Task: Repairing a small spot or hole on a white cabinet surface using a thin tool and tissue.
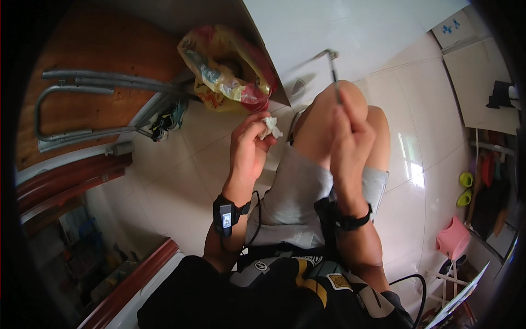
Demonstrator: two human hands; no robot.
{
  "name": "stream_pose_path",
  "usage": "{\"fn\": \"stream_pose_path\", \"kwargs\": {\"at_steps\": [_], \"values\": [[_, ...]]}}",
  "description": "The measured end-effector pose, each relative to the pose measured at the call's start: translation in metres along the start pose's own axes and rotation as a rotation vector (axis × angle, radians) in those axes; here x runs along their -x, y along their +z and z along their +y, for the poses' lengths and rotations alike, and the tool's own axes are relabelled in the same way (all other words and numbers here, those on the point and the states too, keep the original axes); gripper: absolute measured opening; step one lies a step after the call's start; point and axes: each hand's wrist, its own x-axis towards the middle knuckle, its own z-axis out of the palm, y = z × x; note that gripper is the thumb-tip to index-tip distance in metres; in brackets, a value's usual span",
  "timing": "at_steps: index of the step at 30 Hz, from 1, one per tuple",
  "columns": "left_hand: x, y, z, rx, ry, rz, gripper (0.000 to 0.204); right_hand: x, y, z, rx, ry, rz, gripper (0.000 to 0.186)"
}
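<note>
A crumpled white tissue (271, 129) is pinched between the thumb and fingers of my left hand (247, 141), just below a plastic bag (255, 98). My right hand (350, 140), over my knees, grips a thin dark-handled tool (335, 74). Its small head, set crosswise at the far end, is too blurred to identify and shows against a white panel (378, 24). The two hands are apart. Each wrist wears a black strap.
The yellow and red bag stands open at the far left, beside a folded metal frame (98, 82) and a pair of shoes (170, 122). Pale tiles (181, 164) cover the floor. On the right are green slippers (465, 189) and a pink seat (452, 238).
</note>
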Motion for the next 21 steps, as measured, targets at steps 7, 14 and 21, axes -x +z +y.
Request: {"fn": "stream_pose_path", "kwargs": {"at_steps": [7, 14, 21], "values": [[0.004, 0.010, -0.002, 0.094, -0.035, -0.154, 0.027, 0.006, -0.005, -0.013, -0.007, -0.100, -0.169, 0.042], [0.006, 0.032, 0.004, 0.225, -0.103, -0.280, 0.021, 0.005, -0.002, -0.031, -0.161, -0.133, -0.030, 0.041], [0.001, 0.037, 0.009, 0.440, -0.169, -0.335, 0.017, 0.002, -0.002, -0.028, -0.189, -0.135, -0.036, 0.040]]}}
